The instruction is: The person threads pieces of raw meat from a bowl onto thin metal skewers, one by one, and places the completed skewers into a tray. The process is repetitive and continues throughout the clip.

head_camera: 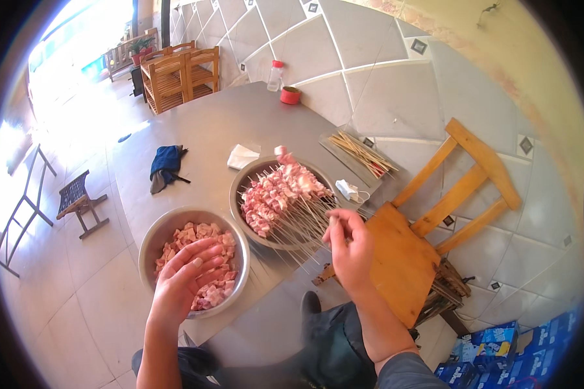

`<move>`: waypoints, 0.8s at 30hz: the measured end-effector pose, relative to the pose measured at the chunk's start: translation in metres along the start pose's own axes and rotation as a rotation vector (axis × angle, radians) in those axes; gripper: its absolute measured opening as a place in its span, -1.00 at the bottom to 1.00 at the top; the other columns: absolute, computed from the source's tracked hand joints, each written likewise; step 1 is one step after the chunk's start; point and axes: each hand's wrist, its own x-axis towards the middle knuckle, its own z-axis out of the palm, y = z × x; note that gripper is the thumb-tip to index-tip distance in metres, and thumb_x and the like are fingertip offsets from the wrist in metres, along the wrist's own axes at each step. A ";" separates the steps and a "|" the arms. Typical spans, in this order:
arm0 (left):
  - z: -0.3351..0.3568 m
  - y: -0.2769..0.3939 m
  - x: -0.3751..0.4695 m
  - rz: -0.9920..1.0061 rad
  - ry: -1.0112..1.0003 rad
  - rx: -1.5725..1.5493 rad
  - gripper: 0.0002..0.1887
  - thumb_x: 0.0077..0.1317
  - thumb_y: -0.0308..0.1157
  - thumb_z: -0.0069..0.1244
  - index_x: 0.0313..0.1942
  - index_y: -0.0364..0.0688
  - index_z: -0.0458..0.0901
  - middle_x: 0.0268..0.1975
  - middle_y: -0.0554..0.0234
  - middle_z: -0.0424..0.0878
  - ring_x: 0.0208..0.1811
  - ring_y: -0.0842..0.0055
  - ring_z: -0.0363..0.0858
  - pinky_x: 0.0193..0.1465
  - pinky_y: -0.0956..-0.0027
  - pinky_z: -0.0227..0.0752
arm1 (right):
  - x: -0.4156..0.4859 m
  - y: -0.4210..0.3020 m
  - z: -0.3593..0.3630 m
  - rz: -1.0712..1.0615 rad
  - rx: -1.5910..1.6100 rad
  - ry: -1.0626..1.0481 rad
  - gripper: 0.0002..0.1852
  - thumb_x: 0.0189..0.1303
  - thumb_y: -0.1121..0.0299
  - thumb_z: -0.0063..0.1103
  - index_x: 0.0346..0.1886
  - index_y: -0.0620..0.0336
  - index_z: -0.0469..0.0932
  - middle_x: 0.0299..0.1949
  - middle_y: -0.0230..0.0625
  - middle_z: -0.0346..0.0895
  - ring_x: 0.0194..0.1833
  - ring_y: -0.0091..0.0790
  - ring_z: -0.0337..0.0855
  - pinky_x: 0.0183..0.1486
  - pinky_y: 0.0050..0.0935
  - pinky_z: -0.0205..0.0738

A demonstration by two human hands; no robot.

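My left hand (190, 274) is over a steel bowl (146, 260) of cut raw meat chunks (202, 231). Its fingers are loosely spread and I see nothing in them. To the right, a second metal bowl (234, 197) is piled with skewers of raw meat (272, 202), their bare stick ends (297, 233) jutting over the near rim. My right hand (348, 243) pinches thumb and forefinger beside those ends. It appears to grip a blurred meat skewer (297, 170) lying above the pile; the stick itself is hard to make out.
The metal table (199, 121) carries a blue cloth (167, 163), white tissue (243, 156), a tray of bamboo skewers (362, 153), a white item with a loop (349, 190), a red tin (290, 95) and a red-capped jar (275, 77). A wooden chair (394, 257) stands right; blue boxes (496, 340) sit below.
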 end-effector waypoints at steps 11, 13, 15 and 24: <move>-0.010 0.001 0.001 -0.002 -0.004 0.011 -0.53 0.72 -0.39 0.06 0.51 -0.38 0.55 0.34 0.00 0.78 0.32 0.37 0.81 0.40 0.25 0.73 | 0.029 0.056 -0.032 -0.274 -0.519 0.177 -0.82 0.41 0.56 0.39 0.02 0.15 0.80 -0.01 -0.19 0.82 0.09 -0.02 0.76 0.22 -0.14 0.61; -0.017 0.001 -0.001 0.013 0.010 0.025 -0.54 0.72 -0.39 0.06 0.51 -0.37 0.56 0.35 0.00 0.78 0.31 0.38 0.81 0.39 0.26 0.72 | 0.019 0.036 -0.022 -0.290 -0.415 0.229 -0.82 0.41 0.59 0.38 0.01 0.16 0.79 -0.02 -0.18 0.81 0.06 -0.03 0.76 0.19 -0.15 0.62; -0.016 0.004 0.003 0.025 0.032 0.049 -0.54 0.72 -0.38 0.07 0.51 -0.35 0.57 0.37 0.01 0.78 0.31 0.40 0.81 0.39 0.27 0.72 | -0.007 -0.004 -0.005 -0.340 -0.270 0.092 -0.82 0.41 0.62 0.37 -0.01 0.18 0.78 -0.04 -0.19 0.80 -0.04 -0.03 0.78 0.08 -0.18 0.66; -0.036 0.015 0.003 0.074 0.117 0.035 -0.48 0.71 -0.42 0.01 0.59 -0.38 0.47 0.39 0.05 0.75 0.36 0.44 0.78 0.47 0.25 0.69 | -0.091 0.007 0.056 -0.212 -0.331 -0.595 -0.73 0.38 0.58 0.31 0.11 0.24 0.73 0.05 -0.06 0.78 0.05 0.16 0.78 0.12 -0.03 0.68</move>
